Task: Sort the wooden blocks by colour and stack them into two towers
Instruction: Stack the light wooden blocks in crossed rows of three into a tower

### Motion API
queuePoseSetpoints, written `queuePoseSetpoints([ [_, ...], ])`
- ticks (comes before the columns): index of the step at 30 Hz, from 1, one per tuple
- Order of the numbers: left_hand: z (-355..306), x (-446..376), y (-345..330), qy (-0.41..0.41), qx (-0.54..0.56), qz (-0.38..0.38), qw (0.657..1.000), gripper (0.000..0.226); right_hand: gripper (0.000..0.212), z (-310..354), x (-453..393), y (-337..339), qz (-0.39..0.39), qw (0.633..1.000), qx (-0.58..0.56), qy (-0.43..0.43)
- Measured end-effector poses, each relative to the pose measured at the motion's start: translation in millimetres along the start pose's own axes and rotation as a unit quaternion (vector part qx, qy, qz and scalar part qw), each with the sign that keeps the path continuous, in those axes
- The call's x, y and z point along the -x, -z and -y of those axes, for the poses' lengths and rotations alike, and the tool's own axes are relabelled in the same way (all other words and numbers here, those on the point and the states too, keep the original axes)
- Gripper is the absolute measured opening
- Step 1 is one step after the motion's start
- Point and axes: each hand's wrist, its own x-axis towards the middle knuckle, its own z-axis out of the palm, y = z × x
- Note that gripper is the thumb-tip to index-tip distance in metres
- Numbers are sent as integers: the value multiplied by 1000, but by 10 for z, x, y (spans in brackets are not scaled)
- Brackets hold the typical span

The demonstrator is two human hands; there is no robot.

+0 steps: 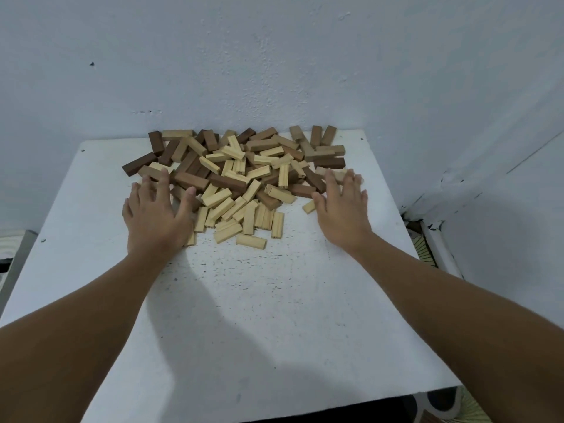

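Note:
A loose pile of wooden blocks [241, 175] lies mixed on the far half of the white table [259, 300]. Dark brown blocks [139, 163] sit mostly at the back and left; pale blocks [251, 241] spread toward the front. My left hand [155, 215] lies flat with spread fingers on the pile's left edge. On the pile's right edge my right hand [340, 209] rests the same way, fingers straight, touching blocks. Neither hand grips anything. No tower stands.
The table backs against a light blue wall [274, 71]. Its near edge [305, 404] and right edge drop to the floor, where a patterned mat [425, 248] shows. A grey object [15, 257] stands left of the table.

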Motion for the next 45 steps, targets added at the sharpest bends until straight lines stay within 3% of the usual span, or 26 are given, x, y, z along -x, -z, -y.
queuePoseSetpoints([
  [7,-21,52,42,6,75,-38,996,67,47,11,185,-19,-88,983,-150,61],
  [11,-12,68,65,5,152,-65,986,69,39,203,497,-34,-112,974,-133,143],
  [13,-20,141,100,-3,184,-71,980,71,33,285,661,-87,-83,971,-137,177],
  [17,-135,535,181,-100,174,-46,979,63,29,272,770,-218,-66,964,-69,248],
  [21,-337,912,35,-262,41,14,964,54,28,295,742,-188,-79,960,-76,257],
  [24,-359,1041,-143,-276,15,16,961,42,25,298,796,-177,-79,954,-81,277],
  [29,-336,1172,-159,-335,47,-46,940,24,18,306,855,-147,-74,950,-93,290],
  [35,-383,1154,-119,-255,52,-27,965,59,43,344,874,-114,-56,947,-58,312],
  [38,-383,1138,-133,-263,53,-25,963,48,52,359,869,-116,-45,943,-30,329],
  [40,-382,1137,-132,-271,73,-22,960,44,48,354,862,-142,-43,942,-30,331],
  [43,-402,1191,-78,-258,118,13,959,56,34,324,866,-167,-56,941,-60,330],
  [45,-412,1233,-41,-243,138,40,959,64,36,314,875,-168,-62,939,-68,332],
])
